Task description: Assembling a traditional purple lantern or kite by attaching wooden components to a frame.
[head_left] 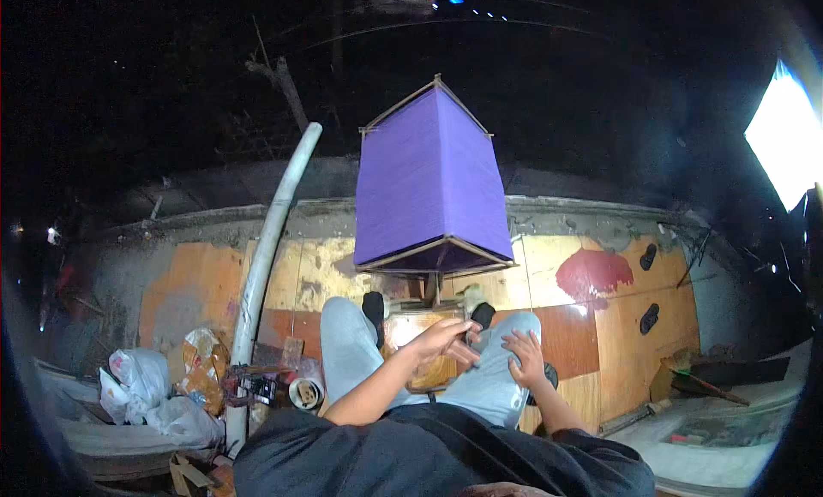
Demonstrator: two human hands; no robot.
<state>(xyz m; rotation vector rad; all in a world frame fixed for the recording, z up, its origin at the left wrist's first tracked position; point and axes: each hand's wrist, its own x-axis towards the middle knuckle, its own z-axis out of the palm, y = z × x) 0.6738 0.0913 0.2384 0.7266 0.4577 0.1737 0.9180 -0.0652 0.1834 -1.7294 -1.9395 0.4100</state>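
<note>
In front of me stands a tall four-sided box shape [435, 171], a frame of thin sticks covered in purple sheet, its lower end open. It is apart from both hands. My left hand [441, 341] hangs over my lap, palm partly turned up, its fingers loosely stretched and apart. A dark spot by its fingertips is too small to make out. My right hand [525, 353] lies on my right thigh in grey trousers [480, 381], fingers spread, holding nothing. Between my knees is a wooden surface [403, 330], partly hidden by my left hand.
A pale upright pole [273, 240] rises at my left. Beside it are white plastic bags [146, 381], an orange-brown bag [204, 368] and a white bucket [305, 392]. Dark slippers [649, 319] lie on the patched board floor [634, 360]. A bright lamp panel [784, 137] glows at right.
</note>
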